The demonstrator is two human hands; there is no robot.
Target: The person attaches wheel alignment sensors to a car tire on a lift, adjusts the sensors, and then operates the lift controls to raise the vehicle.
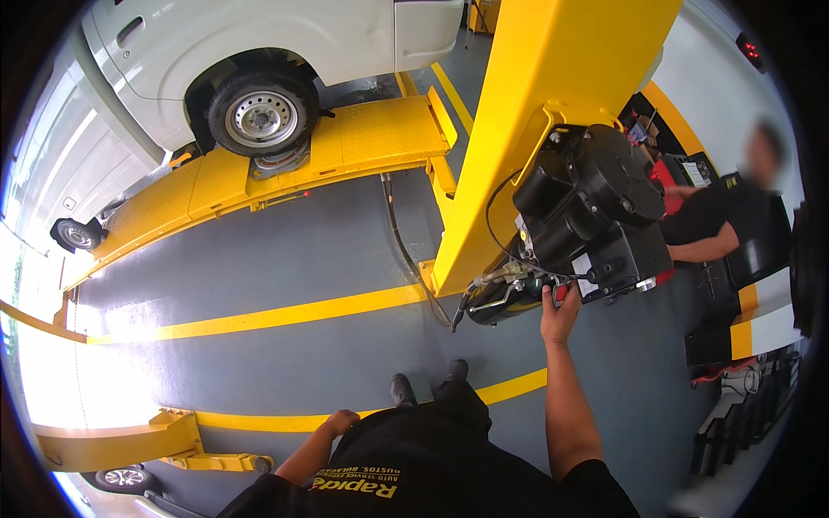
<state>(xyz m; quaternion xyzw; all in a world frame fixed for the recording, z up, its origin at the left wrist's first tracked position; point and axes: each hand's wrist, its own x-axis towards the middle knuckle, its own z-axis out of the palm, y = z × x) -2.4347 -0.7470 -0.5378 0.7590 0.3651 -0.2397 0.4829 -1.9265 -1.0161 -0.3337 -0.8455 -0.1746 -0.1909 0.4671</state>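
My right hand (561,318) reaches up to the underside of a black hydraulic power unit (596,186) on a yellow lift post (540,78). Thumb and fingers close around a small red control (561,293) beside a white label; part of it is hidden by the fingers. A metal lever (501,300) and hose fittings sit just left of that hand. My left hand (343,421) hangs by my waist, fingers curled in, with nothing visible in it. Beyond the post, a white vehicle (345,34) stands with its wheel (261,119) on a yellow lift ramp (371,134).
A black hose (401,242) loops down from the ramp to the floor by the post. Yellow lines (259,321) cross the grey floor. Another person (730,211) works at the right beside red and black equipment. A second yellow lift arm (216,462) lies at lower left near a wheel (125,477).
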